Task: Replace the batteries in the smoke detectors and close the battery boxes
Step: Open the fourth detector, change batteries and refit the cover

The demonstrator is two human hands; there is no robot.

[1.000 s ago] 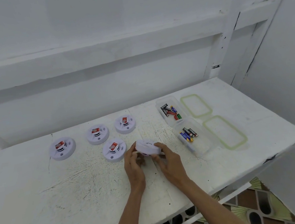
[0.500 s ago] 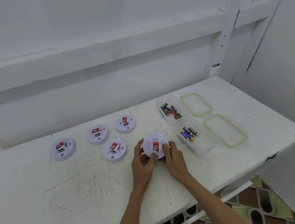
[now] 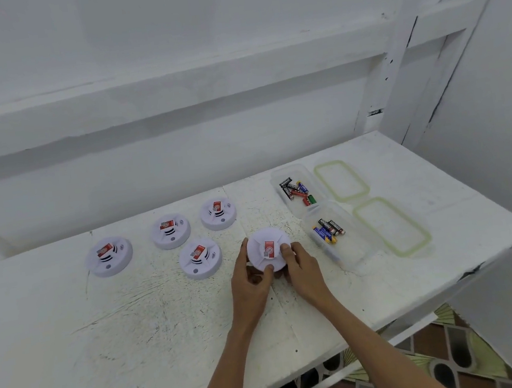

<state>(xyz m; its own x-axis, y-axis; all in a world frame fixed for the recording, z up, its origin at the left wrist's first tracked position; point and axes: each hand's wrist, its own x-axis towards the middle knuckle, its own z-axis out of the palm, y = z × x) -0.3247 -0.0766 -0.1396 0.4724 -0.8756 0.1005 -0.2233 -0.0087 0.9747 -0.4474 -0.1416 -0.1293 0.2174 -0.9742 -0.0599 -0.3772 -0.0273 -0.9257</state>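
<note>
Currently gripping round white plastic smoke detector w/ red label (image 3: 269, 250) by rim w/ curled fingers of L hand (image 3: 251, 283) + R hand (image 3: 302, 268), at 9 o'clock of clear plastic battery tub (image 3: 357, 255). Step, prob.: getting at batt. compartment. Next: turn over, pry cover.

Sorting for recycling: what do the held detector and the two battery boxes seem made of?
The held detector: apparently matte white moulded plastic, evenly dull, with a red sticker. Near box and far box: clear, glossy plastic, probably; the table shows through their walls.

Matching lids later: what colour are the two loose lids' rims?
Pale green on both lids; head view.
</note>
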